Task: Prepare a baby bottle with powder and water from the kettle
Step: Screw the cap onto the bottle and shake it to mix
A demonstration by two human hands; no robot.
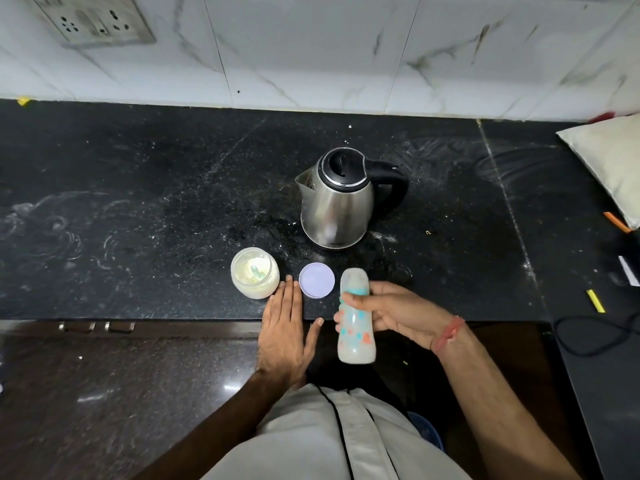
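Both hands are at the front edge of the black counter (138, 188). The left hand (285, 327) lies flat, palm down, with straight fingers held together and the thumb spread toward the right; its fingertips reach between the powder jar (255, 277) and the jar lid (316, 280). The right hand (388, 315) has its fingers and thumb curled round the baby bottle (356, 317), gripping it about its middle and holding it just above the counter's edge, cap end pointing away from the person. The bottle is clear with teal and orange dots, and a pale, milky fill shows in its lower end (how full it is I cannot tell). The jar stands open on the counter, with cream powder and a small scoop inside. The round lilac lid lies flat just beside it, between jar and bottle. Behind them the steel kettle (337, 199) stands upright with its black lid closed, spout to the left and handle to the right. A red thread (448, 336) circles the right wrist.
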